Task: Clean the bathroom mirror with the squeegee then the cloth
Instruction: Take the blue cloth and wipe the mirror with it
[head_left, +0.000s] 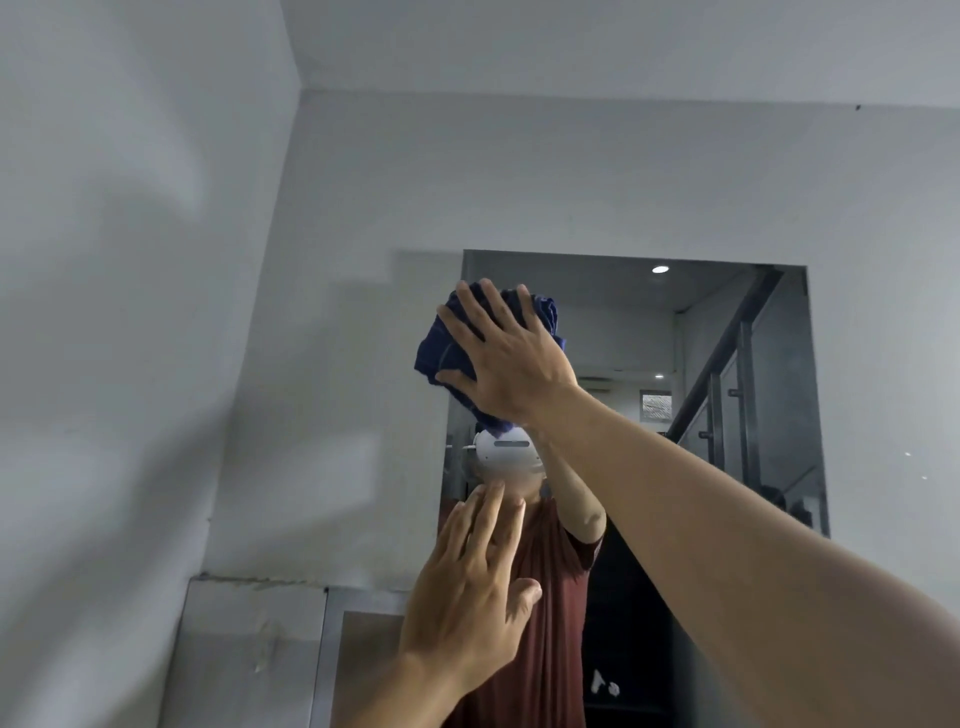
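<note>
The mirror (727, 338) hangs on the grey wall ahead and reflects a stair rail, ceiling lights and a person in a red shirt. My right hand (506, 353) lies flat, fingers spread, pressing a bunched dark blue cloth (441, 353) against the mirror's upper left area. My left hand (467, 587) rests lower down with its fingers flat on the glass and holds nothing. No squeegee is in view.
A grey wall (130, 312) runs along the left and meets the mirror wall at a corner. Below the mirror's left side stands a metal-framed panel (332, 649). The ceiling edge (571, 93) runs above.
</note>
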